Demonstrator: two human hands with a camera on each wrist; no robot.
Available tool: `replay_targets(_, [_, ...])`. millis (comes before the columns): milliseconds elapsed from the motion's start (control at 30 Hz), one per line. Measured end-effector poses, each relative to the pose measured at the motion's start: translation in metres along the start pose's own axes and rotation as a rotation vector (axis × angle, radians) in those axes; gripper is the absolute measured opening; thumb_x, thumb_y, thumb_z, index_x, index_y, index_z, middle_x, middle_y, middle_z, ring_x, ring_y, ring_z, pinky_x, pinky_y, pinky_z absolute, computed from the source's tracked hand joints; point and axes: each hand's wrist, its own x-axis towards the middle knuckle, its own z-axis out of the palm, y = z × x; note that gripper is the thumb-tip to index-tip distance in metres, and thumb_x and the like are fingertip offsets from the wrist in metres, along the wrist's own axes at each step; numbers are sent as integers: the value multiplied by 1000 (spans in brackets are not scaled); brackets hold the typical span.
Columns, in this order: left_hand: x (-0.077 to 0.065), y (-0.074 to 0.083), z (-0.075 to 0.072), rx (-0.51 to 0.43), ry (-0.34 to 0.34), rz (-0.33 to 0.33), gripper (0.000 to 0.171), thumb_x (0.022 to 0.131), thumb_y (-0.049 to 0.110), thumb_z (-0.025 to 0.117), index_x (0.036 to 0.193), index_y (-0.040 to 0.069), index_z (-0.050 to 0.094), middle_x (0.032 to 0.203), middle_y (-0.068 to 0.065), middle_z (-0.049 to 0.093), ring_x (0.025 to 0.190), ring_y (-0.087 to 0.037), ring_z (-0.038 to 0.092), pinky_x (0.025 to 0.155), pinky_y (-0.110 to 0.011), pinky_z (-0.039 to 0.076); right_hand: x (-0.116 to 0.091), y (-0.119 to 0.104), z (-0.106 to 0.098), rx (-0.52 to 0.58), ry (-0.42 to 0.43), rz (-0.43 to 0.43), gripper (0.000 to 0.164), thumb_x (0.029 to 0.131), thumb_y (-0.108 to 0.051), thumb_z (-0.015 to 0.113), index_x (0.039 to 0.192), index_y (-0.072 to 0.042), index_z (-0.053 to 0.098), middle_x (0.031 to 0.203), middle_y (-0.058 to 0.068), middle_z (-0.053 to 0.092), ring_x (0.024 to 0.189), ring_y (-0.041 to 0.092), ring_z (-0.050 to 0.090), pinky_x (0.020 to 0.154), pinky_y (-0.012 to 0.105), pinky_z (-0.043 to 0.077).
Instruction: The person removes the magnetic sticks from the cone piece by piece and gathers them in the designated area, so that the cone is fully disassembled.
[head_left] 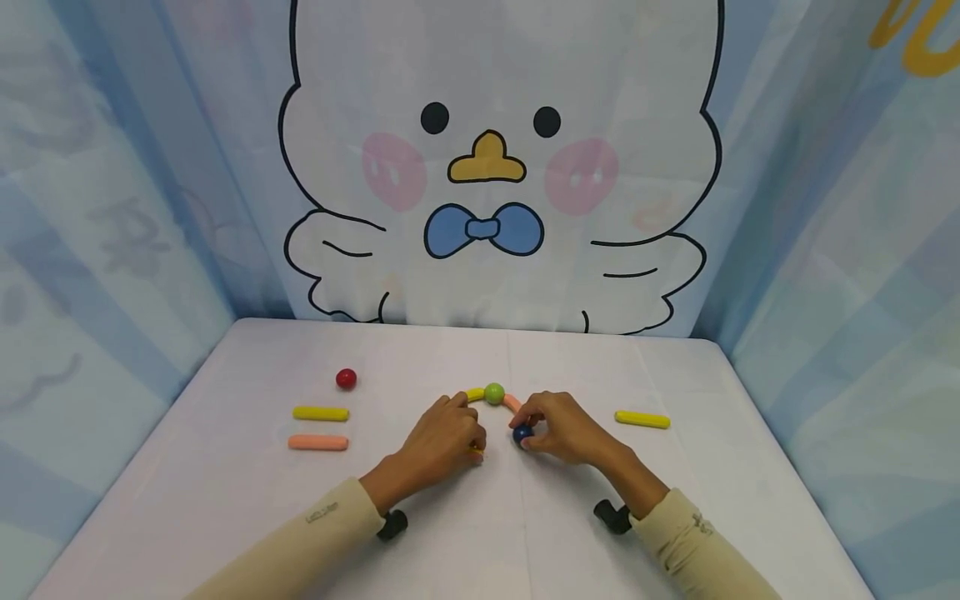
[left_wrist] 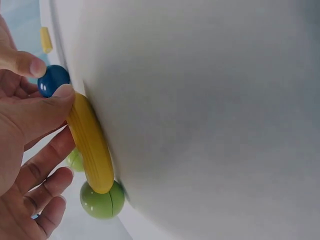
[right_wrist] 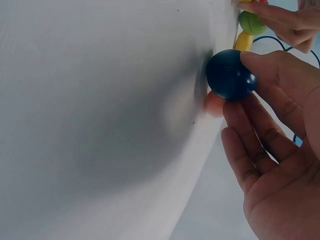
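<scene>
My right hand (head_left: 564, 427) pinches a dark blue ball (right_wrist: 230, 75) between thumb and fingers, close to the table surface. An orange rod (head_left: 512, 402) runs from that ball up to a green ball (head_left: 494, 394), with a yellow rod (head_left: 476, 394) on its other side, forming an arc. My left hand (head_left: 444, 435) covers the arc's left part. In the left wrist view, its thumb and fingers pinch one end of a curved yellow rod (left_wrist: 90, 142). A green ball (left_wrist: 102, 200) sits at that rod's other end; a second green ball (left_wrist: 75, 160) shows partly behind the fingers.
On the table's left lie a red ball (head_left: 346, 379), a straight yellow rod (head_left: 321, 413) and an orange rod (head_left: 318, 442). Another yellow rod (head_left: 642, 419) lies on the right. A printed curtain (head_left: 487, 275) hangs behind the white table (head_left: 247, 533).
</scene>
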Motion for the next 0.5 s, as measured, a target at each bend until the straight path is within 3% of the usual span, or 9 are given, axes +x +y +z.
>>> replay_targets(133, [-4,-4,-1,25,-13,3,16,77,39,84,88,29,81,80,13,65,84,-11,41,73,-25,36,-1,1,0,-12,7,16,24,83,-9,80,104,-18,75,104,-7,69,100,12,61,93,42,52])
replay_targets(333, [-13,-9,-4,55,-10,2,16,77,41,84,89,31,81,83,11,64,87,-12,41,74,-25,36,-2,2,1,-34,30,24,25,82,-11,81,104,-20,76,101,-9,68,94,12,58,86,36,49])
replay_targets(500, [-19,-14,-3,42,1,2,18,78,40,84,93,31,81,87,9,64,89,-12,41,76,-25,38,-2,3,3,-42,47,30,24,81,-19,84,103,-21,76,99,-10,68,92,12,57,84,34,47])
